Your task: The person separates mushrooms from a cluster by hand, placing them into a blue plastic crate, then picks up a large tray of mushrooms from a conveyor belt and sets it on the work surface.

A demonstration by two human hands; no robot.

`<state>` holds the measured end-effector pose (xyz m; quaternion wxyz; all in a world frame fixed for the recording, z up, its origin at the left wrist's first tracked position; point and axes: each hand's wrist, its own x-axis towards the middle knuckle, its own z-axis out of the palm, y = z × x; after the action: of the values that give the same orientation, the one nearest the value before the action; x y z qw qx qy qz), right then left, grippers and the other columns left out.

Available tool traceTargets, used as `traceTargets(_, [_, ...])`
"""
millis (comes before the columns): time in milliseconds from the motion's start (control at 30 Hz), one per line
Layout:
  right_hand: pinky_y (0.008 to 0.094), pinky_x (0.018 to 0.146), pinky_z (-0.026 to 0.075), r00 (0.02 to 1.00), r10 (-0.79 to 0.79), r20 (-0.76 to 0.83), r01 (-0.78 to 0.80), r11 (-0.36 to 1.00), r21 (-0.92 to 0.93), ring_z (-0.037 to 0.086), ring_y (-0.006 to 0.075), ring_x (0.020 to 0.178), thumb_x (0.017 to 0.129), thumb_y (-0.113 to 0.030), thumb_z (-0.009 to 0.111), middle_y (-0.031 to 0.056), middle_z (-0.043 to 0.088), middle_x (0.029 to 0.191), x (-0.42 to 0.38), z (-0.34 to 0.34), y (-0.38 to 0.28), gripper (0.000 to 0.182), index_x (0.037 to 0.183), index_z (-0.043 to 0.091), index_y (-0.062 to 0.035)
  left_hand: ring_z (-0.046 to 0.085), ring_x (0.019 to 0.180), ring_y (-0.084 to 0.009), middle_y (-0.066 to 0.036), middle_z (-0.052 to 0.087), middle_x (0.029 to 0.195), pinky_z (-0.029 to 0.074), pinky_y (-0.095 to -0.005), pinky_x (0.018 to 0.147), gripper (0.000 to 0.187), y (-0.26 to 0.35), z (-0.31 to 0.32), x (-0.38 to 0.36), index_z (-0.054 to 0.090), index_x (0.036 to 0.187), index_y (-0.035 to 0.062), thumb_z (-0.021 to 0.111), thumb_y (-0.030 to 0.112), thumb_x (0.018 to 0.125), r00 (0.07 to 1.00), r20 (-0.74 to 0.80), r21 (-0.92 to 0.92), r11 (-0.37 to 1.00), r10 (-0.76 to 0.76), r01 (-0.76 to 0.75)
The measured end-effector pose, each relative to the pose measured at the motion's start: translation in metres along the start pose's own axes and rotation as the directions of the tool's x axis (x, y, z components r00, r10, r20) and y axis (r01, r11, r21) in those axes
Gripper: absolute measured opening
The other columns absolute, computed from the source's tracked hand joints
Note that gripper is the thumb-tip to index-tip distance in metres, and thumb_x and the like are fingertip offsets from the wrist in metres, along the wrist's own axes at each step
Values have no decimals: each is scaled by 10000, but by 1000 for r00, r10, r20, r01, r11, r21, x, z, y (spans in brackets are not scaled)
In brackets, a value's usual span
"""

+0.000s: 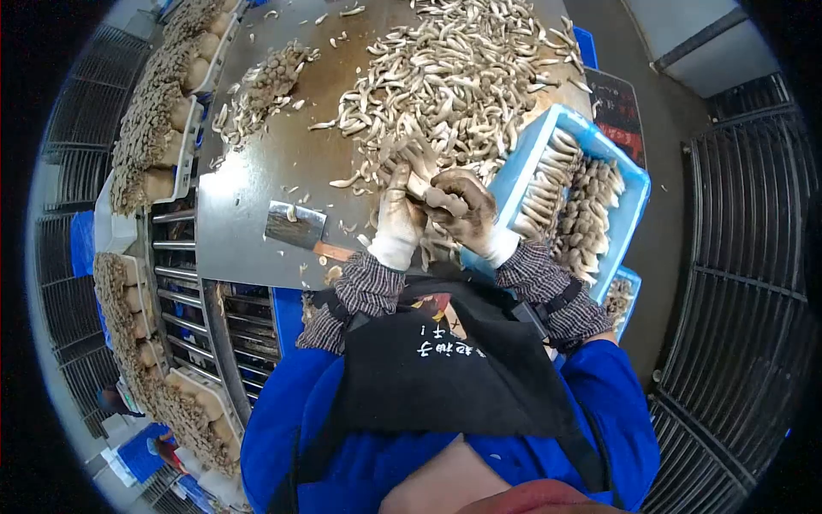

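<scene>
Both hands wear soiled work gloves and meet over the near edge of a metal table [282, 163]. My left hand [398, 214] and my right hand [462, 206] together grip a small bunch of pale mushrooms [435, 197] held between them. A big loose pile of mushrooms [445, 77] covers the table just beyond the hands. To the right stands a blue tray [522, 163], tilted, with mushrooms laid in rows [569, 197].
A cleaver [295, 227] with a wooden handle lies on the table left of my hands. A mushroom cluster [270, 81] sits at the far left of the table. Racks of uncut mushroom blocks [154, 111] line the left side. A dark grating [745, 257] lies right.
</scene>
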<state>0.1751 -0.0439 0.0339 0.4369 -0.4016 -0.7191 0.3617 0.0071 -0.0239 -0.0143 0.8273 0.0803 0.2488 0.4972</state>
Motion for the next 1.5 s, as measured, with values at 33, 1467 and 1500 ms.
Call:
traceTargets(33, [365,955,479,1000,3,-7,-3,1000,1,579,266,1119,736,-146,777,135,573,1183,-3,3,0,480,1150,576,-11,613,1108,-220,-72,620,1223,511,-385,969,357,-2,13,1,548,1274,114,580,300,971,990,-67,-46,991,126,-129])
traceTargets(1467, [470,930,466,799,391,-457,-601,539,-590,588,356,1089,846,-221,684,196,590,1194,-64,-161,121,445,1225,539,-38,671,1035,-250,-81,678,1159,589,-448,867,252,11,-53,-3,602,1188,87,571,161,949,978,-189,-102,989,88,-108])
traceTargets(1500, [451,928,475,843,383,-378,-526,439,-729,589,358,1111,831,-197,692,198,593,1218,-59,-164,122,462,1235,528,-47,673,1028,-243,-75,680,1153,588,-442,865,250,11,-52,-4,604,1186,91,573,165,949,976,-199,-101,989,89,-111])
